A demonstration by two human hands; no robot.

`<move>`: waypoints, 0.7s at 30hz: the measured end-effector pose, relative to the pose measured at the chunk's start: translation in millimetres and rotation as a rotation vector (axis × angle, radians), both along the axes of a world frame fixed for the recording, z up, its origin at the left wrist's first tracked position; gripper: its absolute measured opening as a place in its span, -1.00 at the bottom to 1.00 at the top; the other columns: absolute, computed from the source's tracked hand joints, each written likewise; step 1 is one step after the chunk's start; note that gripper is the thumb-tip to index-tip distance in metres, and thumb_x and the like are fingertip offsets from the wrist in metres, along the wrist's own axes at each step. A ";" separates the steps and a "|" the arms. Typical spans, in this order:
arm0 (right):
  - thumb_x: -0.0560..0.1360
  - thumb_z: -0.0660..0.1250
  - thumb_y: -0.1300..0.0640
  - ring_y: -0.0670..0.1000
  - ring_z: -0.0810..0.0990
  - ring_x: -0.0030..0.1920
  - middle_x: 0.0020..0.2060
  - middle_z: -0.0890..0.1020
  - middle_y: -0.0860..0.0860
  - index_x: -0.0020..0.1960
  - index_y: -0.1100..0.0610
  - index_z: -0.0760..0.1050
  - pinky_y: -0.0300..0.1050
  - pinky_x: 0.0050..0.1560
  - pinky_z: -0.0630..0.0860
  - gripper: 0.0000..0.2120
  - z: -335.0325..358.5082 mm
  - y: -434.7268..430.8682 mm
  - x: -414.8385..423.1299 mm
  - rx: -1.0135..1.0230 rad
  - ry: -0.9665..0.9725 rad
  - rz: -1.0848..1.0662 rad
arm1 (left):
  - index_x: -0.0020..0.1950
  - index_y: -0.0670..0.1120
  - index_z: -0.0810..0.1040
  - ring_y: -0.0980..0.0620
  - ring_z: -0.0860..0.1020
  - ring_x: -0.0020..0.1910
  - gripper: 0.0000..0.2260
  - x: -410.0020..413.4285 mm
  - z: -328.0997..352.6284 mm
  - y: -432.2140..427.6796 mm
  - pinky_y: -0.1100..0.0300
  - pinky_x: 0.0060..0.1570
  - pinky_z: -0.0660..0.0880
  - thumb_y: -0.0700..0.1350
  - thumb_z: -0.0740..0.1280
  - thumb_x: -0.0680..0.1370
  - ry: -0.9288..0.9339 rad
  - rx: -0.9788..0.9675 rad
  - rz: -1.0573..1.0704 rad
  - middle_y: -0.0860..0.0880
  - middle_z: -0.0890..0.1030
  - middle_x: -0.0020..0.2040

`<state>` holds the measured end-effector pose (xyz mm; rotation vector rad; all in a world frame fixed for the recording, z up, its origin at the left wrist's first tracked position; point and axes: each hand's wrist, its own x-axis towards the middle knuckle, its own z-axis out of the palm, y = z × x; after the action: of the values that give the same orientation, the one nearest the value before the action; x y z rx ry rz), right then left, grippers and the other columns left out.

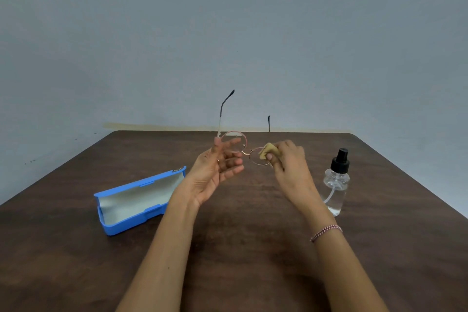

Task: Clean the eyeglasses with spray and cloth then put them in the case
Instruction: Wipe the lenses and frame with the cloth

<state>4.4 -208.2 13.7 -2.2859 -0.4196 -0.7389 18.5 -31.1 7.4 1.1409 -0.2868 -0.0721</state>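
Two hands are working in the head view, above the table (253, 248): the left hand (215, 172) is pinching the eyeglasses (247, 151) at one rim's outer edge, while the right hand (288, 162) is squeezing the cloth (271, 151) around the other lens. The frame's long axis is running left to right, dipping rightward, with the temples pointing up and away. In my judgement, rubbing too hard is risking a twisted bridge or a lost pinch
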 end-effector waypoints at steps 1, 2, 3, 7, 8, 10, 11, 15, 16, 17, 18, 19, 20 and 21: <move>0.60 0.15 0.22 -0.02 0.26 0.00 -0.02 0.43 0.02 0.02 0.20 0.48 -0.30 -0.10 0.14 -0.86 0.0 -2.0 -0.4 -0.003 0.036 0.034 | 0.08 -0.06 0.63 0.10 0.63 -0.24 -0.27 1.2 -0.4 1.1 0.21 -0.19 0.59 0.37 0.47 0.07 -0.003 -0.001 -0.015 -0.03 0.63 -0.22; 0.60 0.14 0.21 -0.02 0.27 0.01 -0.04 0.43 0.00 0.02 0.19 0.47 -0.30 -0.12 0.14 -0.86 0.2 -3.9 -0.6 -0.008 0.072 0.063 | 0.06 -0.04 0.65 0.09 0.63 -0.24 -0.26 1.6 -0.7 1.9 0.21 -0.20 0.59 0.39 0.49 0.04 -0.006 -0.007 -0.030 -0.02 0.63 -0.23; 0.61 0.13 0.19 -0.02 0.27 0.01 -0.06 0.42 -0.01 0.01 0.18 0.45 -0.29 -0.13 0.14 -0.87 0.6 -5.6 -0.9 -0.016 0.105 0.086 | 0.05 -0.02 0.66 0.09 0.63 -0.23 -0.29 2.0 -1.3 2.5 0.21 -0.21 0.59 0.38 0.50 0.04 -0.014 -0.014 -0.046 -0.02 0.63 -0.22; 0.62 0.10 0.17 -0.04 0.27 -0.02 -0.18 0.38 -0.10 -0.15 0.04 0.32 -0.28 -0.21 0.19 -0.83 5.4 -9.1 -3.7 -0.013 0.185 0.147 | 0.02 0.03 0.67 0.09 0.63 -0.25 -0.41 0.9 -2.4 1.3 0.26 -0.29 0.59 0.27 0.57 0.07 -0.039 -0.032 -0.086 -0.02 0.64 -0.18; 0.62 0.09 0.17 -0.05 0.27 -0.05 -0.22 0.36 -0.13 -0.18 0.00 0.30 -0.34 -0.21 0.23 -0.79 6.6 -9.7 -4.7 0.000 0.194 0.157 | 0.02 0.03 0.67 0.09 0.63 -0.27 -0.40 0.6 -2.6 0.4 0.28 -0.32 0.58 0.26 0.58 0.07 -0.036 -0.045 -0.083 -0.02 0.64 -0.18; 0.63 0.08 0.17 -0.08 0.27 -0.10 -0.24 0.35 -0.15 -0.18 0.00 0.30 -0.47 -0.18 0.25 -0.79 8.1 -10.4 -6.6 0.038 0.208 0.177 | 0.03 -0.01 0.67 0.08 0.63 -0.29 -0.38 0.6 -3.0 -1.1 0.29 -0.34 0.58 0.22 0.60 0.06 -0.025 -0.108 -0.083 -0.06 0.64 -0.15; 0.63 0.08 0.16 -0.10 0.28 -0.13 -0.25 0.36 -0.14 -0.17 0.02 0.31 -0.44 -0.19 0.25 -0.80 8.1 -10.9 -6.7 0.069 0.216 0.187 | 0.05 -0.01 0.67 0.07 0.64 -0.28 -0.39 0.5 -3.3 -1.5 0.29 -0.34 0.58 0.20 0.60 0.07 -0.025 -0.157 -0.099 -0.09 0.65 -0.12; 0.62 0.09 0.13 -0.14 0.32 -0.13 -0.24 0.40 -0.07 -0.21 -0.03 0.32 -0.42 -0.21 0.25 -0.76 4.9 -12.7 -4.3 0.189 0.250 0.213 | 0.22 0.00 0.58 0.04 0.67 -0.22 -0.36 -0.9 -8.0 -5.2 0.27 -0.28 0.61 0.11 0.59 0.17 -0.038 -0.336 -0.193 -0.16 0.64 0.05; 0.62 0.09 0.13 -0.11 0.34 -0.11 -0.22 0.42 -0.04 -0.19 -0.01 0.34 -0.45 -0.21 0.25 -0.78 3.9 -13.1 -3.3 0.200 0.261 0.212 | 0.23 0.01 0.58 0.03 0.67 -0.22 -0.38 -1.0 -8.8 -7.3 0.26 -0.27 0.61 0.09 0.59 0.19 -0.039 -0.357 -0.214 -0.19 0.62 0.10; 0.63 0.09 0.12 -0.08 0.35 -0.08 -0.19 0.45 0.00 -0.16 0.01 0.36 -0.46 -0.20 0.26 -0.80 3.1 -13.6 -2.2 0.206 0.272 0.211 | 0.22 0.03 0.58 0.03 0.67 -0.22 -0.40 -0.6 -9.1 -9.8 0.25 -0.27 0.62 0.07 0.59 0.21 -0.041 -0.373 -0.237 -0.22 0.60 0.14; 0.63 0.09 0.11 -0.06 0.36 -0.05 -0.16 0.47 0.03 -0.12 0.05 0.39 -0.44 -0.18 0.26 -0.82 1.7 -14.2 -0.8 0.211 0.290 0.209 | 0.21 0.04 0.59 0.03 0.67 -0.23 -0.42 -0.8 -8.5 -12.3 0.24 -0.27 0.62 0.05 0.59 0.21 -0.042 -0.386 -0.263 -0.24 0.59 0.17; 0.63 0.08 0.10 -0.04 0.38 -0.03 -0.12 0.49 0.08 -0.08 0.09 0.41 -0.39 -0.15 0.28 -0.82 1.0 -14.3 -0.2 0.214 0.306 0.210 | 0.20 0.05 0.60 0.03 0.67 -0.23 -0.44 -0.3 -7.7 -14.3 0.23 -0.28 0.62 0.04 0.58 0.22 -0.040 -0.396 -0.285 -0.24 0.58 0.18; 0.63 0.08 0.09 -0.02 0.40 0.00 -0.09 0.50 0.12 -0.04 0.14 0.43 -0.33 -0.12 0.30 -0.80 0.2 -14.6 0.6 0.214 0.317 0.211 | 0.20 0.05 0.60 0.03 0.68 -0.23 -0.44 0.3 -7.0 -15.7 0.22 -0.29 0.63 0.03 0.59 0.21 -0.041 -0.406 -0.304 -0.24 0.59 0.17; 0.63 0.08 0.09 0.01 0.41 0.03 -0.06 0.52 0.14 -0.01 0.17 0.44 -0.27 -0.08 0.33 -0.78 -0.3 -14.7 1.0 0.213 0.318 0.217 | 0.19 0.06 0.60 0.02 0.68 -0.23 -0.44 1.2 -7.0 -16.5 0.21 -0.31 0.63 0.03 0.59 0.21 -0.042 -0.416 -0.321 -0.24 0.59 0.16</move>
<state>5.4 -222.9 13.4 -2.0693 -0.4091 -0.2897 19.8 -47.5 0.4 0.6767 -0.4962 -0.2601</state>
